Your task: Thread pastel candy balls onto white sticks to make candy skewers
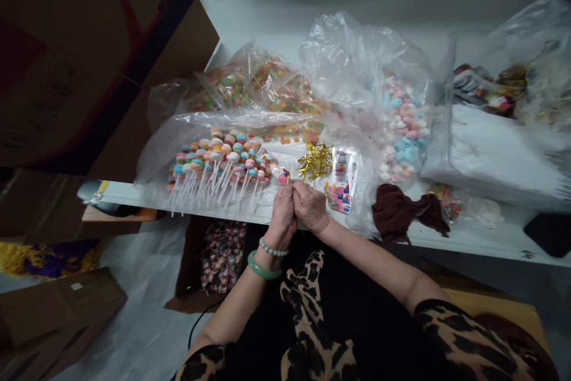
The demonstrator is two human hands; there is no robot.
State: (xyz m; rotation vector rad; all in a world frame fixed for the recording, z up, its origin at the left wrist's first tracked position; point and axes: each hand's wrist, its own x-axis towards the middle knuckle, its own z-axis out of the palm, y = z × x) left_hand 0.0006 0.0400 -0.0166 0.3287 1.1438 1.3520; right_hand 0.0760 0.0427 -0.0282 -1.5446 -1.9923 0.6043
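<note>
Both fists meet at the table's front edge. My left hand [282,210], with a green bangle and a bead bracelet on its wrist, is closed around the lower end of a wrapped candy skewer [282,175]. Its printed wrapper pokes out above the fingers. Pressed against it, my right hand [308,202] is closed too; the fingers hide what they pinch. Left of the hands lies a pile of candy skewers [218,158] on white sticks, in pastel colours. Gold twist ties [316,162] sit just beyond the hands, beside a stack of printed labels [343,179].
Clear bags of gummy candies [267,81] and pastel candies [404,131] lie behind. On the right are a brown cloth [401,211] and white sleeves [499,149]. A large carton [173,42] looms at left; below the table, a box holds wrapped candies [223,256].
</note>
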